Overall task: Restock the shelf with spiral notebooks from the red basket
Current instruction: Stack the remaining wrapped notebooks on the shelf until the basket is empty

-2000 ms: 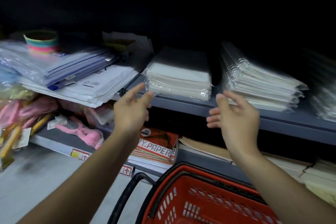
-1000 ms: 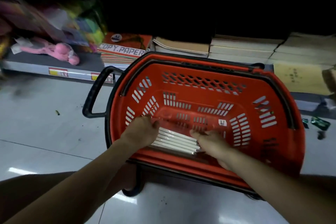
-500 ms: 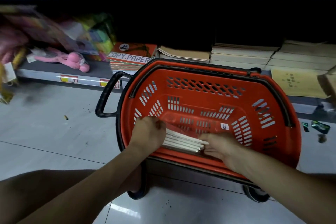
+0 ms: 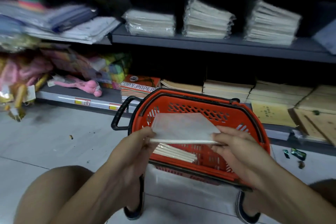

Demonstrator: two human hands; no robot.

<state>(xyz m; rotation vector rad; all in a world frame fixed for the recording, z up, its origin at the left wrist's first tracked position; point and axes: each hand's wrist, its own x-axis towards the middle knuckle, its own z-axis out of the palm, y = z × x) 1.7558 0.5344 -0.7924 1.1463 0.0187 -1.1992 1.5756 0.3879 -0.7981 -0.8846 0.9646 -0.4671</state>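
Observation:
A pale wrapped spiral notebook (image 4: pixel 183 128) is held flat above the red basket (image 4: pixel 241 114). My left hand (image 4: pixel 140 142) grips its left edge and my right hand (image 4: pixel 232 142) grips its right edge. Several more notebooks (image 4: pixel 174 152) lie in the basket's near left corner. The grey shelf (image 4: pixel 209 43) above carries three stacks of wrapped notebooks: a left stack (image 4: pixel 151 23), a middle stack (image 4: pixel 205 20) and a right stack (image 4: pixel 271 23).
The basket stands on the tiled floor with a black handle (image 4: pixel 120 114) at its left. The bottom shelf holds copy paper (image 4: pixel 138 85), brown paper stacks (image 4: pixel 229 89) and pink toys (image 4: pixel 80 85). Folders (image 4: pixel 60 18) lie at upper left. My knees frame the bottom corners.
Both hands went from the shelf down into the basket, took hold of a notebook, and have now lifted it above the basket. The view has tilted up toward the shelf.

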